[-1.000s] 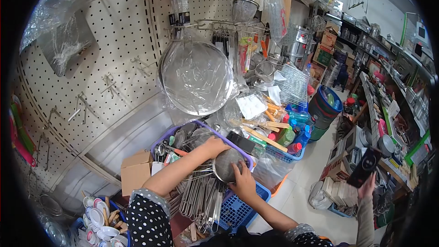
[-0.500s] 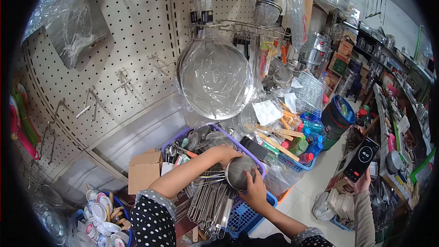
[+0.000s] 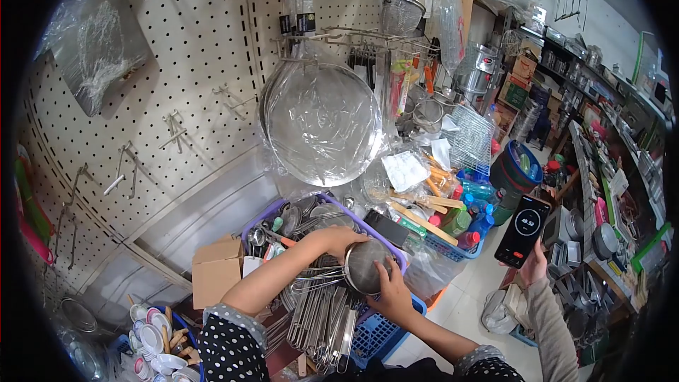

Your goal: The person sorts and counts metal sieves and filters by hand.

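Though heaped around: one strainer, two hands.

Silver mesh strainer gleaming between the hands; black sleeves dotted white; purple basket behind, blue basket below. Brown cardboard box left; white pegboard speckled with dark holes; black phone glowing.
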The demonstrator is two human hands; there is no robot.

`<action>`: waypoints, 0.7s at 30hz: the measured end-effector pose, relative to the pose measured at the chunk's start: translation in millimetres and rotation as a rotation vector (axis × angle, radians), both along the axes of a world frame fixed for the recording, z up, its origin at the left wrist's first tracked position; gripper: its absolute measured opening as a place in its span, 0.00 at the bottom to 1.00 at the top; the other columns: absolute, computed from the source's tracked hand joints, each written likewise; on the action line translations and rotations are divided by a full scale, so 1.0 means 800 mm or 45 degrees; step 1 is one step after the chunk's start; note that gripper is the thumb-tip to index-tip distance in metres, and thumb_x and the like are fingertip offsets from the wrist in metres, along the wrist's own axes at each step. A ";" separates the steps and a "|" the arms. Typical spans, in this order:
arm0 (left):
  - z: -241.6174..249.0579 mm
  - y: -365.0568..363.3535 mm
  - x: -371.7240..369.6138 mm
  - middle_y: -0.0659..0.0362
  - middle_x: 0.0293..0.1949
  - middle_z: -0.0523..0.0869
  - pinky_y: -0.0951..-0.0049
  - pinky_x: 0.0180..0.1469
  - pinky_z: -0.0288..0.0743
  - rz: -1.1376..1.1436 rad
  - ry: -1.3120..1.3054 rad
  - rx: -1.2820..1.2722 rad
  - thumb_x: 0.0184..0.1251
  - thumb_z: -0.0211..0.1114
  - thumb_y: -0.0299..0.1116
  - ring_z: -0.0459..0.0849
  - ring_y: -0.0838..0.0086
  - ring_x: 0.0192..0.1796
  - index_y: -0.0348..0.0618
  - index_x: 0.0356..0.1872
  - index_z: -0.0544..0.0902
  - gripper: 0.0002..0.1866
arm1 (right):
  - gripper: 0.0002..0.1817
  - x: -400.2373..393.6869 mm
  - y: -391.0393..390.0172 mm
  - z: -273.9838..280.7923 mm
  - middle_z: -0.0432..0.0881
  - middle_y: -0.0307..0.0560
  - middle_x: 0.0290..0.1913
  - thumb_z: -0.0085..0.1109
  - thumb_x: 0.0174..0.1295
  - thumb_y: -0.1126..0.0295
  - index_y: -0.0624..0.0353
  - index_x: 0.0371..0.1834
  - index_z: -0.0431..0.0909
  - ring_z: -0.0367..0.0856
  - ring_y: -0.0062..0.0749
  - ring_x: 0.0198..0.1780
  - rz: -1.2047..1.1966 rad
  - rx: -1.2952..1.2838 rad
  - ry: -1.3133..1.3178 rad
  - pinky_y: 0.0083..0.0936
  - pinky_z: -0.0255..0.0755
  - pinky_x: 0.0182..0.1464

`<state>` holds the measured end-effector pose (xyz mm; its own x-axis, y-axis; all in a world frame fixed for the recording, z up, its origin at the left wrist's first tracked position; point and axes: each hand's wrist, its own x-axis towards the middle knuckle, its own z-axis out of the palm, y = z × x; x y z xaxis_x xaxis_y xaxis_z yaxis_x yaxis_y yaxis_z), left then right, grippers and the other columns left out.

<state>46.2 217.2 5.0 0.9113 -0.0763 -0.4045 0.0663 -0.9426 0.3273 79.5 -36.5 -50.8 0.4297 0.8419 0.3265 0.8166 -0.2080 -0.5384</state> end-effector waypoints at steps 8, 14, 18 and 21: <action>0.029 0.007 -0.013 0.46 0.63 0.79 0.56 0.65 0.71 -0.002 -0.320 -0.236 0.51 0.74 0.32 0.78 0.50 0.63 0.50 0.71 0.70 0.41 | 0.52 0.011 -0.001 0.040 0.57 0.68 0.74 0.74 0.39 0.69 0.54 0.74 0.60 0.60 0.67 0.73 0.035 0.044 -0.063 0.49 0.67 0.67; 0.083 -0.003 -0.061 0.48 0.66 0.77 0.58 0.69 0.69 0.139 -0.575 -0.222 0.60 0.68 0.34 0.76 0.52 0.65 0.48 0.72 0.69 0.36 | 0.52 0.016 0.003 0.106 0.55 0.65 0.76 0.71 0.40 0.68 0.56 0.75 0.58 0.59 0.67 0.73 0.080 0.016 -0.225 0.50 0.65 0.67; 0.116 -0.010 -0.126 0.50 0.64 0.79 0.58 0.63 0.72 0.286 -0.740 -0.101 0.63 0.64 0.33 0.78 0.53 0.61 0.42 0.70 0.71 0.31 | 0.52 0.016 0.018 0.132 0.53 0.66 0.77 0.69 0.42 0.68 0.57 0.77 0.58 0.58 0.64 0.75 0.402 0.155 0.104 0.47 0.59 0.72; 0.137 -0.033 -0.189 0.49 0.55 0.84 0.57 0.54 0.76 0.530 -0.865 -0.098 0.64 0.63 0.30 0.82 0.53 0.52 0.40 0.64 0.76 0.25 | 0.46 0.001 0.038 0.150 0.54 0.63 0.78 0.65 0.51 0.74 0.58 0.78 0.58 0.56 0.56 0.78 0.639 0.182 0.351 0.40 0.57 0.74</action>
<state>-104.8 190.8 114.4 0.9162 0.3193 0.2420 0.1704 -0.8573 0.4859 80.2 -6.1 69.5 0.0750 0.9199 0.3848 0.6225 0.2583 -0.7388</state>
